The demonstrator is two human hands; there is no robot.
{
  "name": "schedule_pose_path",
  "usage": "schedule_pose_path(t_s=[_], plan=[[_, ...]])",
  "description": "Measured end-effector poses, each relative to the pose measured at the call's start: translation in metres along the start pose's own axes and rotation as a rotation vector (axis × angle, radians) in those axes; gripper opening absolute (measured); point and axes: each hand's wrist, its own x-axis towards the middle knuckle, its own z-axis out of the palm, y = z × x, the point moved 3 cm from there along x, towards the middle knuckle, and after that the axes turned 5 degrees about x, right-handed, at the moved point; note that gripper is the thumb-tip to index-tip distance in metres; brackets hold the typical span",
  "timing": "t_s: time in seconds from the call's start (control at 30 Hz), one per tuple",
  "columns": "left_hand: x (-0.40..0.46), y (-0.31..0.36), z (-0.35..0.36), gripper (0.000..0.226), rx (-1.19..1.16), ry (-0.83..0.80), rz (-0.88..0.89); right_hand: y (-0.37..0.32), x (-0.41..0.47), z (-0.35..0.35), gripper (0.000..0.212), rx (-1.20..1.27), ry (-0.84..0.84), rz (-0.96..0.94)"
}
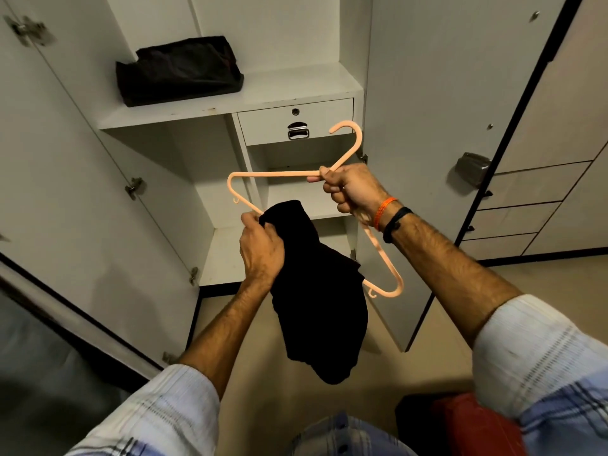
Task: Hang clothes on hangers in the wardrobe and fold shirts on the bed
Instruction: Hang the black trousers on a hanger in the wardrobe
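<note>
Two hands, one hanger (279,174): the right hand (352,189) wraps a tight grip round its neck, and the left hand (261,246) clutches one black garment (324,307) draped on the lower bar, out before the open wardrobe (230,103). One dark folded pile (179,70) sits on the shelf, one drawer (296,121) below. Open floor (256,340) underneath. No readable writing.

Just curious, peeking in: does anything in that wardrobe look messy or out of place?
Only slightly: the dark cloth bundle on the shelf lies crumpled, not neatly folded. The peach hanger is tilted in the hands, with a black garment draped over it.
</note>
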Motion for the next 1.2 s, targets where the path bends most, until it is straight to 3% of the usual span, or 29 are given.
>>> schedule_pose_path(t_s=[0.13, 0.23, 0.33, 0.4, 0.47, 0.63, 0.77, 0.87, 0.97, 1.2], plan=[[0.007, -0.011, 0.006, 0.039, 0.07, -0.163, -0.144, 0.002, -0.003, 0.002, 0.028, -0.05, -0.001, 0.01], [0.016, -0.008, 0.0, 0.048, 0.161, -0.182, -0.086, 0.003, -0.004, -0.001, 0.028, -0.109, -0.009, 0.021], [0.029, 0.005, -0.007, 0.049, 0.092, -0.217, -0.043, 0.005, -0.006, -0.003, 0.028, -0.12, -0.042, 0.033], [0.038, 0.016, -0.015, 0.044, 0.11, -0.116, 0.051, 0.006, -0.008, -0.003, 0.029, -0.107, -0.067, 0.042], [0.048, 0.022, -0.019, 0.037, 0.273, -0.014, 0.134, 0.005, -0.01, -0.003, 0.029, -0.07, -0.08, 0.049], [0.053, 0.011, -0.02, 0.04, 0.607, -0.058, 0.069, 0.006, -0.009, 0.0, 0.031, -0.047, -0.092, 0.048], [0.047, 0.005, -0.014, 0.051, 0.812, -0.029, 0.229, 0.008, -0.008, -0.001, 0.031, -0.056, -0.083, 0.049], [0.048, 0.005, -0.012, 0.046, 0.763, -0.224, 0.395, 0.006, -0.006, -0.003, 0.03, -0.076, -0.08, 0.044], [0.044, -0.002, -0.01, 0.033, 0.665, -0.425, 0.454, 0.003, -0.004, -0.007, 0.032, -0.098, -0.092, 0.046], [0.04, 0.006, -0.011, 0.011, 0.324, -0.252, 0.478, 0.001, -0.003, -0.007, 0.03, -0.203, -0.113, 0.072]])
